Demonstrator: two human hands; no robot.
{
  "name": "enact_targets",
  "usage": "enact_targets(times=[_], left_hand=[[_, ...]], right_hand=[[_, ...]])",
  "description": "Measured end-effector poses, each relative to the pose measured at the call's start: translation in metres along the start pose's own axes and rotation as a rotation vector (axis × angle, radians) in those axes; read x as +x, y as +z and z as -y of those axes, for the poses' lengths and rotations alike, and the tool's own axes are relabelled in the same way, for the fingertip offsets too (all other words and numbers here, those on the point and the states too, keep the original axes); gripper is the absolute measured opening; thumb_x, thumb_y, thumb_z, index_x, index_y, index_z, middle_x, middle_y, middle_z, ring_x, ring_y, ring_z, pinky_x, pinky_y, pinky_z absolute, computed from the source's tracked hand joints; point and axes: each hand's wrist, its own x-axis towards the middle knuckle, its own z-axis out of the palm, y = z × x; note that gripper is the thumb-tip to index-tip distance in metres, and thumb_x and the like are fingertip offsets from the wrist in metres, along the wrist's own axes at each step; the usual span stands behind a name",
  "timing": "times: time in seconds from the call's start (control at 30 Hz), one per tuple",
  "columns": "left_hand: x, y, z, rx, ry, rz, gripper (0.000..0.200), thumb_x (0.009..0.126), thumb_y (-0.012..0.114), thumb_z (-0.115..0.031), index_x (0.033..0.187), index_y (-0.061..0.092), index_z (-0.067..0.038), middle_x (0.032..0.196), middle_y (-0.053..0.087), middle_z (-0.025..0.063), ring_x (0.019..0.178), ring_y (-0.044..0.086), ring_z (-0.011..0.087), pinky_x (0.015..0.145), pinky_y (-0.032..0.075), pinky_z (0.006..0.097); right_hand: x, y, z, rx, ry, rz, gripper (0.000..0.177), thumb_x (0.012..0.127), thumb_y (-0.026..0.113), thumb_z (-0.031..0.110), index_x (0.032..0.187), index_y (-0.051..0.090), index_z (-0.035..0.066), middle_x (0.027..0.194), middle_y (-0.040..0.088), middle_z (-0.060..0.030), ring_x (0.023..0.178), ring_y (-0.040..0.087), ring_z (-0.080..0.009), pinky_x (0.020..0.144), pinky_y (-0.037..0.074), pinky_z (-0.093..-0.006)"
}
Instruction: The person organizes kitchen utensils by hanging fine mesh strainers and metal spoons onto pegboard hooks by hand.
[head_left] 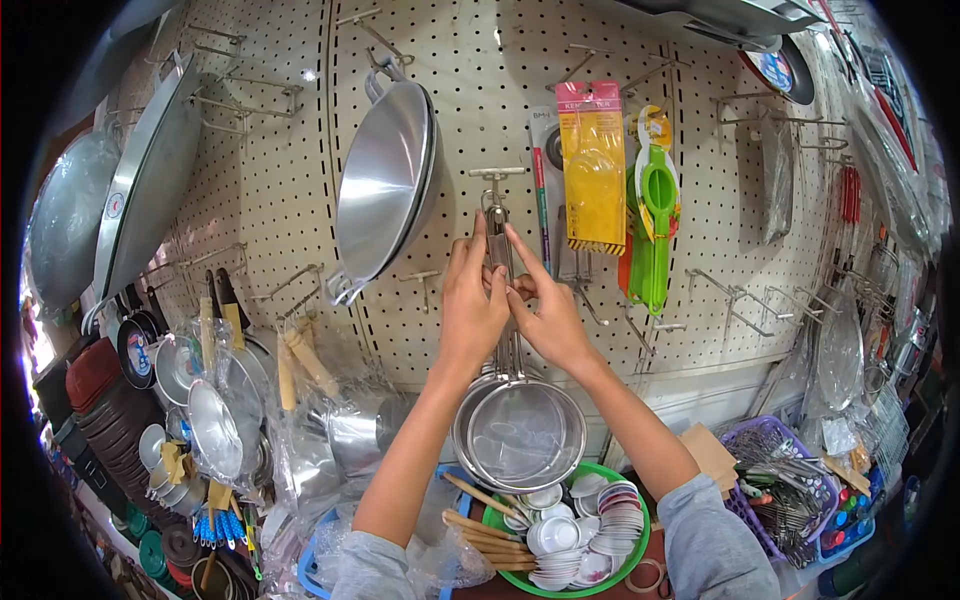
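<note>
Two bare hands, in grey sleeves (pixel 710 540), reach up to a stack of round metal mesh strainers (pixel 525 430) hanging upright in front of a perforated pegboard (pixel 270 170). The left hand (pixel 475 305) and right hand (pixel 553 318) come together around the long metal handles (pixel 502 250), fingers pointing up and thumbs meeting in front. They cover the middle of the handles, so how firmly each hand grips cannot be told. The handle tops sit at a metal hook (pixel 497 172); whether every loop is on it is unclear. The front strainer hides most of those behind, so their number cannot be made out.

Just left of the hands hangs a two-handled steel pan (pixel 385 170), overlapping a darker one behind. To the right, a yellow-backed package (pixel 593 170) partly covers other packs, beside a green squeezer (pixel 655 230). Below, the strainers' lower edge overlaps a green basin (pixel 643 520) of white spoons (pixel 600 540); wooden handles (pixel 485 540) and crumpled clear plastic (pixel 440 560) crowd its left side. The right forearm passes in front of a cardboard piece (pixel 708 455) near a purple basket (pixel 832 500) of utensils. Dark curved lens edges cut off the outermost goods.
</note>
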Motion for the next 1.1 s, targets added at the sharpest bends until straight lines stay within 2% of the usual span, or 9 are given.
enact_targets(times=[0.03, 0.23, 0.33, 0.67, 0.77, 0.97, 1.07, 1.1], left_hand=[[0.002, 0.001, 0.002, 0.01, -0.001, -0.001, 0.077, 0.093, 0.064, 0.005, 0.164, 0.036, -0.008, 0.113, 0.056, 0.0131, 0.083, 0.061, 0.0203, 0.079, 0.054, 0.0348], [0.016, 0.008, 0.012, 0.051, -0.062, 0.066, 0.078, 0.093, 0.063, 0.003, 0.164, 0.032, -0.005, 0.124, 0.054, 0.0161, 0.086, 0.063, 0.0257, 0.084, 0.054, 0.0393], [0.018, 0.009, 0.013, 0.068, -0.091, 0.097, 0.078, 0.093, 0.063, 0.002, 0.164, 0.031, -0.006, 0.127, 0.053, 0.0168, 0.088, 0.065, 0.0277, 0.085, 0.055, 0.0413], [0.023, 0.005, 0.02, 0.15, -0.095, 0.123, 0.069, 0.092, 0.067, -0.001, 0.157, 0.045, -0.004, 0.128, 0.056, 0.0167, 0.099, 0.071, 0.0341, 0.089, 0.057, 0.0424], [0.022, 0.004, 0.017, 0.148, -0.122, 0.14, 0.07, 0.091, 0.068, -0.003, 0.157, 0.044, -0.003, 0.128, 0.056, 0.0179, 0.105, 0.07, 0.0363, 0.093, 0.056, 0.0433], [0.019, 0.004, 0.023, 0.205, -0.099, 0.185, 0.074, 0.091, 0.071, -0.015, 0.158, 0.042, 0.0, 0.137, 0.055, 0.0256, 0.121, 0.063, 0.0436, 0.101, 0.053, 0.0458], [0.016, 0.008, 0.033, 0.298, -0.012, 0.142, 0.078, 0.087, 0.075, -0.015, 0.156, 0.044, 0.004, 0.129, 0.057, 0.0187, 0.085, 0.069, 0.0264, 0.083, 0.056, 0.04], [0.015, 0.007, 0.033, 0.307, -0.009, 0.15, 0.08, 0.087, 0.075, -0.017, 0.157, 0.042, 0.003, 0.131, 0.057, 0.019, 0.085, 0.069, 0.0265, 0.083, 0.056, 0.0404]], right_hand=[[0.004, -0.001, 0.001, -0.031, 0.027, 0.003, 0.081, 0.095, 0.06, -0.003, 0.167, 0.03, 0.021, 0.103, 0.072, -0.0199, 0.08, 0.068, -0.0255, 0.083, 0.056, -0.0373], [0.018, 0.002, -0.021, -0.191, -0.179, -0.122, 0.083, 0.091, 0.066, -0.001, 0.165, 0.035, 0.023, 0.102, 0.065, -0.0154, 0.082, 0.068, -0.0274, 0.082, 0.056, -0.0393], [0.02, -0.002, -0.019, -0.263, -0.048, -0.07, 0.084, 0.09, 0.067, 0.0, 0.165, 0.036, 0.023, 0.101, 0.06, -0.0139, 0.082, 0.066, -0.0273, 0.081, 0.056, -0.04], [0.024, 0.002, -0.043, -0.231, -0.106, -0.076, 0.087, 0.09, 0.069, 0.0, 0.166, 0.033, 0.025, 0.098, 0.057, -0.0121, 0.078, 0.062, -0.0248, 0.079, 0.054, -0.0376], [0.023, 0.002, -0.042, -0.219, -0.084, -0.053, 0.089, 0.09, 0.069, 0.0, 0.167, 0.032, 0.025, 0.098, 0.057, -0.0116, 0.078, 0.061, -0.0241, 0.079, 0.054, -0.037], [0.022, -0.002, -0.042, -0.196, -0.092, -0.014, 0.092, 0.088, 0.067, -0.004, 0.167, 0.031, 0.026, 0.098, 0.057, -0.0111, 0.078, 0.061, -0.024, 0.079, 0.054, -0.037], [0.021, -0.001, -0.044, -0.198, -0.092, -0.01, 0.093, 0.087, 0.067, -0.004, 0.167, 0.031, 0.025, 0.099, 0.056, -0.0115, 0.079, 0.061, -0.0248, 0.081, 0.053, -0.0373], [0.02, -0.001, -0.044, -0.191, -0.088, -0.007, 0.093, 0.087, 0.067, -0.004, 0.167, 0.031, 0.025, 0.098, 0.056, -0.0118, 0.08, 0.06, -0.0255, 0.081, 0.053, -0.0375]])
